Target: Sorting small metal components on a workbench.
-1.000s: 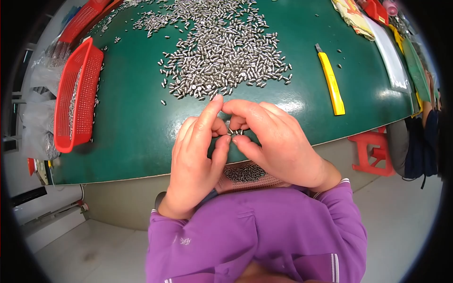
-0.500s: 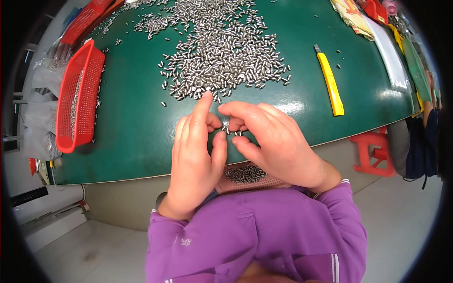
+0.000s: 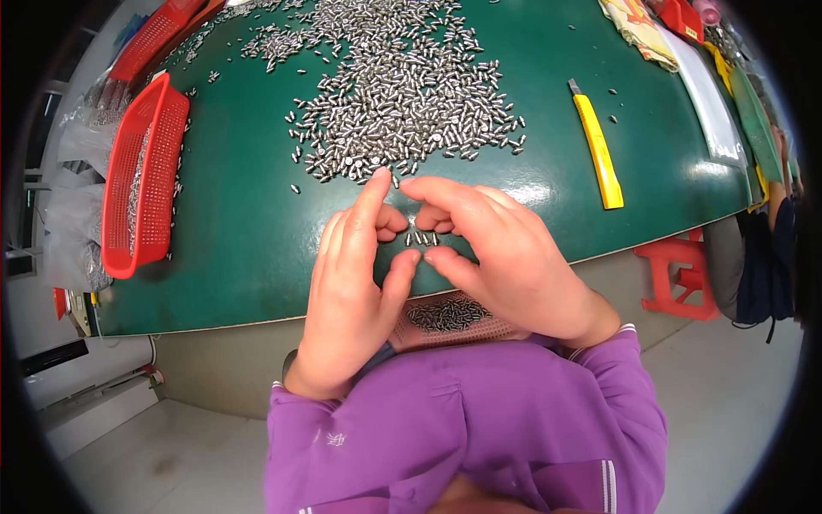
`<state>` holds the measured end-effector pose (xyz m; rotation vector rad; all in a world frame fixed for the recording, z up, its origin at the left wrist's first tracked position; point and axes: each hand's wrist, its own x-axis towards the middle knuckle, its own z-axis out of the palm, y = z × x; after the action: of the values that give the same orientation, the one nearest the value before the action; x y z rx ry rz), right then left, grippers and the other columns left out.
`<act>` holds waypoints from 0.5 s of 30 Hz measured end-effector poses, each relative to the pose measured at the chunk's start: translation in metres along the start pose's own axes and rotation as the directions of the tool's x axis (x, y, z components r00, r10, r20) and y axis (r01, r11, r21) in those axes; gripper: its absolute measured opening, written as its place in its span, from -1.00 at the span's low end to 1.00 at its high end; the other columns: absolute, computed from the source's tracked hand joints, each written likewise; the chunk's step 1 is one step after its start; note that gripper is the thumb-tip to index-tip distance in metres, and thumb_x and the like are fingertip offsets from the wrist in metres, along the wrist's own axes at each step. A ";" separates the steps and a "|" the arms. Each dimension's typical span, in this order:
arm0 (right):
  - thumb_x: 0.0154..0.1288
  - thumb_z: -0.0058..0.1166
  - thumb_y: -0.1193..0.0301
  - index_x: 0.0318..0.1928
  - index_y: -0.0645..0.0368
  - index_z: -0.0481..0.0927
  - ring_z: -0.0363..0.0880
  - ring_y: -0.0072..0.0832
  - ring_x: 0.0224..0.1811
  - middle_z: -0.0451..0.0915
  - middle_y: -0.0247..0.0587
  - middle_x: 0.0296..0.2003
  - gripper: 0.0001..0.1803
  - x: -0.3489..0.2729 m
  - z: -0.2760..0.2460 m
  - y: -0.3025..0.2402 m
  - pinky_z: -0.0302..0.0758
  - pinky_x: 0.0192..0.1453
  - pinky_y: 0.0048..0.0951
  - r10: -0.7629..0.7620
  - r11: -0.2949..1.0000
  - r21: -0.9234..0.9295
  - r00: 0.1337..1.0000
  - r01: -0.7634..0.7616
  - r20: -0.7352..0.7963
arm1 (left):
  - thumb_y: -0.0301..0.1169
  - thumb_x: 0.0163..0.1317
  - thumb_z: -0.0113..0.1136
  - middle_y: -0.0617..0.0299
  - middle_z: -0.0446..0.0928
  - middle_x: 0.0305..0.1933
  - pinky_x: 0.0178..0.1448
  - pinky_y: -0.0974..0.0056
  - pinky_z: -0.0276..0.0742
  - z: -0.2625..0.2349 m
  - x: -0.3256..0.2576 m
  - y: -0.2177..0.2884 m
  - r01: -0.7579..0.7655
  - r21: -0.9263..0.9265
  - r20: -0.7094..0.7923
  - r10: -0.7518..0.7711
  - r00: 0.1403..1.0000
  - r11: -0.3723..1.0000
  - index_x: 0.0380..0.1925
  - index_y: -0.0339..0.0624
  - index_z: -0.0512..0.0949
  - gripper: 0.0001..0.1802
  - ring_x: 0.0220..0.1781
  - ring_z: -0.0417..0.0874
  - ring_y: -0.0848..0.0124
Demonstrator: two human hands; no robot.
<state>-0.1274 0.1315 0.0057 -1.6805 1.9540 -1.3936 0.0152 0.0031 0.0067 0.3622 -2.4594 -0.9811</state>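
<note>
Several small silvery metal pins (image 3: 421, 239) lie in a short row on the green table (image 3: 248, 248), between my two hands. My left hand (image 3: 349, 270) is curved around their left side, thumb and fingers apart. My right hand (image 3: 505, 248) arches over from the right, its thumb low and its fingers at the far side of the row. Neither hand holds anything that I can see. Just beyond my fingertips spreads a big heap of the same metal pins (image 3: 402, 94). In my lap, under the table edge, a pink basket (image 3: 479, 332) contains more of them.
To the left stands a red perforated basket (image 3: 158, 210) with pins inside. A yellow utility knife (image 3: 597, 150) lies on the right with its blade tip out. Clear plastic bags (image 3: 73, 214) are beyond the left edge. A red stool (image 3: 681, 278) stands below the right edge.
My thumbs and fingers have spread a little away from the small row of pins, so more of it shows. The heap looks unchanged.
</note>
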 end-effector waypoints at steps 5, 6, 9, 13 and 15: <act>0.11 0.27 0.63 0.32 0.17 0.39 0.61 -0.19 -0.11 0.62 -0.17 -0.13 -0.28 -0.002 -0.003 -0.003 0.57 -0.04 -0.21 0.038 0.998 -0.047 0.999 -0.038 0.007 | -0.74 0.07 0.36 0.10 0.58 -0.07 0.06 0.13 0.57 0.001 0.002 0.002 0.027 -0.050 0.008 -0.026 1.000 0.998 0.48 -0.26 0.26 -0.08 -0.08 0.60 0.20; 0.10 0.27 0.63 0.33 0.18 0.38 0.61 -0.19 -0.12 0.62 -0.17 -0.13 -0.28 -0.003 -0.002 -0.002 0.57 -0.04 -0.21 0.045 0.998 -0.053 0.999 -0.044 0.009 | -0.75 0.07 0.35 0.11 0.58 -0.10 0.06 0.13 0.57 0.002 0.002 0.001 0.032 -0.047 0.013 -0.032 0.999 0.998 0.48 -0.26 0.27 -0.09 -0.09 0.61 0.21; 0.10 0.27 0.63 0.33 0.18 0.38 0.62 -0.19 -0.15 0.62 -0.17 -0.13 -0.27 -0.002 0.000 -0.001 0.58 -0.06 -0.22 0.024 0.999 -0.035 1.000 -0.024 0.008 | -0.75 0.07 0.34 0.13 0.58 -0.14 0.04 0.13 0.57 0.004 0.003 0.000 0.038 -0.043 0.017 -0.038 0.999 0.998 0.46 -0.26 0.29 -0.11 -0.12 0.61 0.22; 0.11 0.26 0.64 0.33 0.18 0.37 0.63 -0.19 -0.15 0.62 -0.17 -0.14 -0.28 -0.001 0.001 -0.001 0.59 -0.06 -0.22 0.024 1.000 -0.017 1.000 -0.024 -0.005 | -0.76 0.06 0.33 0.14 0.58 -0.17 0.00 0.13 0.58 0.004 0.004 0.001 0.021 -0.034 0.011 -0.021 1.000 0.999 0.44 -0.26 0.32 -0.14 -0.14 0.61 0.23; 0.11 0.25 0.64 0.33 0.17 0.38 0.63 -0.18 -0.14 0.62 -0.16 -0.15 -0.28 0.000 0.000 -0.002 0.59 -0.06 -0.21 0.025 0.999 -0.019 1.000 -0.025 -0.013 | -0.76 0.07 0.33 0.13 0.58 -0.17 -0.01 0.13 0.58 0.004 0.003 0.001 0.027 -0.037 0.012 -0.027 1.000 0.999 0.44 -0.26 0.32 -0.14 -0.14 0.61 0.23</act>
<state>-0.1254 0.1318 0.0072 -1.6536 1.9950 -1.3843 0.0103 0.0048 0.0061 0.3794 -2.4491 -1.0406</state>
